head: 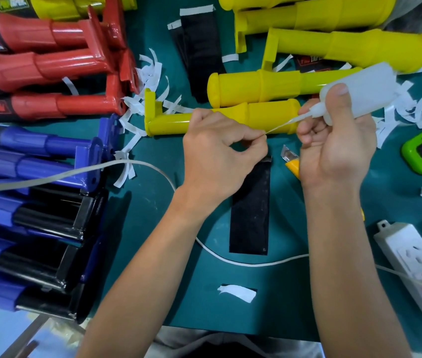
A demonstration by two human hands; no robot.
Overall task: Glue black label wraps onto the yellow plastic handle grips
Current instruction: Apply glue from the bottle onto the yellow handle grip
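1. A flat black rectangular label wrap (251, 210) lies on the green table mat (308, 293), between the person's wrists.
2. Just beyond the wrap's far end, a yellow plastic handle grip (269, 113) lies on its side.
3. Above that far end, the right hand (334, 156) curls its fingers round a translucent white plastic glue bottle (359, 91).
4. The left hand (215, 151) pinches the bottle's thin nozzle (290, 121) between thumb and forefinger.
5. A yellow utility knife (291, 161) lies just right of the wrap.
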